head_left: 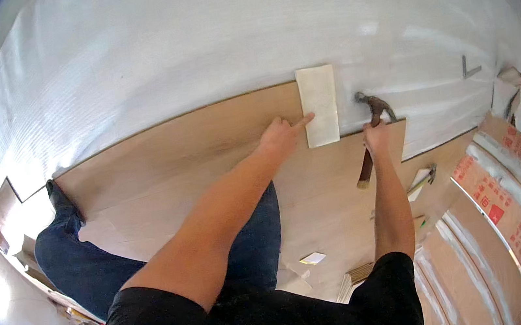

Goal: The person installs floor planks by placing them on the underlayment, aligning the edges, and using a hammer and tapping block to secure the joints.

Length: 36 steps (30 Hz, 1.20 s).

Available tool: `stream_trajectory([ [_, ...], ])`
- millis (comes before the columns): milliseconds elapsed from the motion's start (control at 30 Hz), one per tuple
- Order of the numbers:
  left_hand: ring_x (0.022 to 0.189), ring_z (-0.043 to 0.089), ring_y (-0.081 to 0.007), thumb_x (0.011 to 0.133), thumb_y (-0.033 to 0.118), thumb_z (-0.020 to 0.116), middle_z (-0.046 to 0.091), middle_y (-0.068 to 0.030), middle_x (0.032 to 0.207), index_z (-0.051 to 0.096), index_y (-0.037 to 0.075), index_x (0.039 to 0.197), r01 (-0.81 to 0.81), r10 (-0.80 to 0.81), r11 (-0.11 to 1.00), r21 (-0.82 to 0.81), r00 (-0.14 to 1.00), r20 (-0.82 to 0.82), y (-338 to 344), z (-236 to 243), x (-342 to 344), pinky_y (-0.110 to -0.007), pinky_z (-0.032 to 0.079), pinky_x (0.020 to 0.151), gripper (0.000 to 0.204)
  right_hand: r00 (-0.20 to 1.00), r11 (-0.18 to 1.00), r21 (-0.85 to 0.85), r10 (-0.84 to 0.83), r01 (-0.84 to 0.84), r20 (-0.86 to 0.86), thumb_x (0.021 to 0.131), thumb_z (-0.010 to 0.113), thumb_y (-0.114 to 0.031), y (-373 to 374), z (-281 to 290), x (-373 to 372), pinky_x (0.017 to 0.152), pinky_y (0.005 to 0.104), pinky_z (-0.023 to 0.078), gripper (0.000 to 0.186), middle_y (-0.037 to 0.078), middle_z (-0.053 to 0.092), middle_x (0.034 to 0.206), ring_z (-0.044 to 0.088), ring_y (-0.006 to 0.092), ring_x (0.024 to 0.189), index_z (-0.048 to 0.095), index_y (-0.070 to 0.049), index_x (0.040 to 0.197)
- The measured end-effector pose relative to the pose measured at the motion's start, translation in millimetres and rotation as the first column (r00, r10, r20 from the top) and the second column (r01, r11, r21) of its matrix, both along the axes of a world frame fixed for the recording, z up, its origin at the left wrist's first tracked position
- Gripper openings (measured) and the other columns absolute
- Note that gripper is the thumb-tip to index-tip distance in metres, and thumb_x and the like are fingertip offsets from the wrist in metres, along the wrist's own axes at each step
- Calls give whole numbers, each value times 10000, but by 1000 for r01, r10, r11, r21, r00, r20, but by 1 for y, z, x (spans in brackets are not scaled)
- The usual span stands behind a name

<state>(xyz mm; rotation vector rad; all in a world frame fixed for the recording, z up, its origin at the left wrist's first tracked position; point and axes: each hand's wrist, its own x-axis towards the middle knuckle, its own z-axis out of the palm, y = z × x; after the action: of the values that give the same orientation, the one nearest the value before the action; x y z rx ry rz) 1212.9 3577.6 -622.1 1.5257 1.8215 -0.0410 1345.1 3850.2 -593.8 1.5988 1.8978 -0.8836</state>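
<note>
My left hand [278, 139] rests over the wood-look floor planks [198, 138]. Its index finger is stretched out and touches a pale rectangular strip [319, 105], while its other fingers look partly curled. That strip lies across the end of one plank and reaches onto the white underlay. To the right of it, my right hand [376, 137] is closed around a claw hammer [365, 170], gripping it high up the handle near the head. The hammer's dark head sits above the underlay, and the wooden handle end points back toward me.
White sheet underlay [192, 46] spreads beyond the planks' edge, with a metal square [470, 67] lying on it. A second hammer [431, 174] lies at right. Plank packs with red print [493, 204] are stacked at the lower right. My jeans-clad leg [89, 264] rests on the planks at left.
</note>
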Motion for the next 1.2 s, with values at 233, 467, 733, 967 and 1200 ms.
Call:
stream_trajectory([
  [233, 906, 699, -278, 979, 129, 537, 730, -159, 1024, 172, 214, 1637, -362, 395, 915, -181, 894, 212, -34, 8, -15, -438, 515, 821, 757, 857, 851, 120, 515, -512, 1, 901, 610, -180, 31, -36, -7, 885, 449, 494, 413, 244, 664, 1090, 641, 409, 1020, 531, 10, 1259],
  [467, 1050, 664, -378, 818, 557, 694, 680, -198, 1135, 455, 15, 1431, -781, 883, 137, -609, -182, 433, 28, -22, 71, -509, 506, 939, 852, 913, 911, 68, 408, -406, -12, 968, 592, -342, 17, -70, 39, 1105, 437, 395, 667, 264, 553, 1366, 544, 365, 1258, 409, 36, 1485],
  [733, 1115, 637, -388, 713, 718, 779, 649, -229, 1227, 501, -84, 1341, -727, 812, 49, -685, -371, 451, 50, -60, 85, -494, 503, 950, 1056, 921, 917, 92, 389, -388, 11, 969, 595, -333, 4, -45, 23, 1084, 445, 413, 648, 260, 563, 1355, 556, 364, 1238, 422, 32, 1476],
  [967, 1131, 630, -393, 707, 733, 772, 647, -233, 1241, 509, -70, 1340, -744, 825, 72, -664, -330, 458, 55, -71, 73, -505, 500, 952, 1056, 932, 927, 110, 363, -359, -12, 970, 598, -324, 10, -40, 24, 1065, 452, 428, 632, 256, 572, 1345, 566, 363, 1221, 434, 28, 1468],
  [1200, 1147, 624, -397, 700, 747, 765, 646, -237, 1254, 517, -57, 1339, -750, 837, 73, -657, -312, 449, 49, -72, 70, -515, 498, 954, 1056, 941, 935, 117, 338, -334, -16, 971, 601, -316, 3, -32, 34, 1047, 459, 443, 615, 252, 581, 1336, 577, 363, 1203, 446, 25, 1460],
])
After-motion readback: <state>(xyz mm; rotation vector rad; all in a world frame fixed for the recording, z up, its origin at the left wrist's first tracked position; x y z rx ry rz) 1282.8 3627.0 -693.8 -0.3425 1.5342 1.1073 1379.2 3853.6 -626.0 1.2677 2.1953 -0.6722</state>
